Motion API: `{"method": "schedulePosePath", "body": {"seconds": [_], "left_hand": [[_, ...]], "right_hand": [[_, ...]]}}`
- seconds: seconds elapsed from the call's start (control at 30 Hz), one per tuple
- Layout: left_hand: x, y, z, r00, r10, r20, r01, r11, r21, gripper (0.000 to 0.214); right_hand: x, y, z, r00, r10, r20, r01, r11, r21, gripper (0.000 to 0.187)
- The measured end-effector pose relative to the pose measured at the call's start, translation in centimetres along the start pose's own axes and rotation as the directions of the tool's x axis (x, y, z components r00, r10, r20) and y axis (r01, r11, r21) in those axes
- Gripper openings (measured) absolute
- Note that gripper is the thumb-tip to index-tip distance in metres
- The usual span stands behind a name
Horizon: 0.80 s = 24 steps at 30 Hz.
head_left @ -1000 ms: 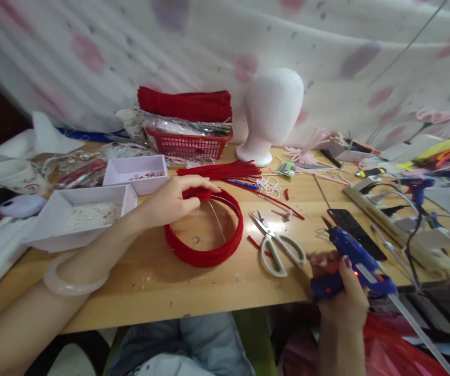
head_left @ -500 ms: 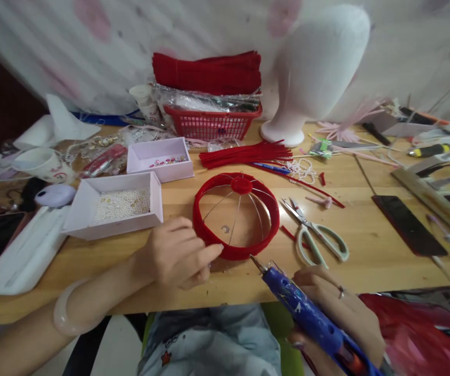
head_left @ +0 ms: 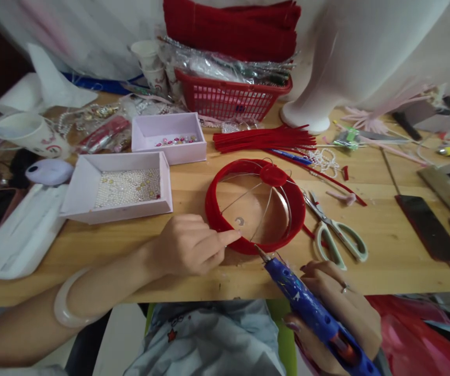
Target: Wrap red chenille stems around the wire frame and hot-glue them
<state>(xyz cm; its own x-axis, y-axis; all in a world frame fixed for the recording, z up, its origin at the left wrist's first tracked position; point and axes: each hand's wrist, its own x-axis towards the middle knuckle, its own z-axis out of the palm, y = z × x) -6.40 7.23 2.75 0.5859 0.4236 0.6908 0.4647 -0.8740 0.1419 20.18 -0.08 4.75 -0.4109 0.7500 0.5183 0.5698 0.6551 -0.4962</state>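
Observation:
A red velvet-wrapped ring frame (head_left: 217, 219) with thin wire spokes and a red hub lies on the wooden table (head_left: 381, 261). My left hand (head_left: 191, 244) pinches its near rim with curled fingers. My right hand (head_left: 342, 313) grips a blue hot glue gun (head_left: 307, 310), whose metal nozzle points at the ring's near edge, just short of it. A pale bangle sits on my left wrist.
Scissors (head_left: 336, 232) lie right of the ring. Two lilac boxes (head_left: 91, 190) of beads stand at left, a red basket (head_left: 230, 96) and white foam head (head_left: 366, 47) behind, red pipe cleaners (head_left: 264, 138) between. A black phone (head_left: 428, 227) lies at right.
My left hand moved from the ring's top to its near rim. The glue gun came from the right side to the ring's near edge. The view tilted closer.

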Motion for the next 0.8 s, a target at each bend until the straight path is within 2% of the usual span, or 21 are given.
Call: {"method": "schedulePosePath", "body": {"seconds": [0.17, 0.37, 0.8], "left_hand": [[-0.27, -0.19, 0.36, 0.998, -0.056, -0.041, 0.054, 0.998, -0.034, 0.026], [0.21, -0.17, 0.01, 0.998, -0.058, -0.028, 0.056, 0.997, -0.043, 0.025], [0.11, -0.26, 0.17, 0.997, -0.058, -0.046, 0.056, 0.997, -0.046, 0.024]], "right_hand": [[0.12, 0.13, 0.07, 0.999, -0.034, 0.007, 0.035, 0.999, -0.014, 0.015], [0.32, -0.01, 0.15, 0.999, -0.036, -0.029, 0.035, 0.999, -0.033, 0.013], [0.28, 0.18, 0.42, 1.0, -0.019, -0.003, 0.019, 1.0, 0.008, 0.013]]}}
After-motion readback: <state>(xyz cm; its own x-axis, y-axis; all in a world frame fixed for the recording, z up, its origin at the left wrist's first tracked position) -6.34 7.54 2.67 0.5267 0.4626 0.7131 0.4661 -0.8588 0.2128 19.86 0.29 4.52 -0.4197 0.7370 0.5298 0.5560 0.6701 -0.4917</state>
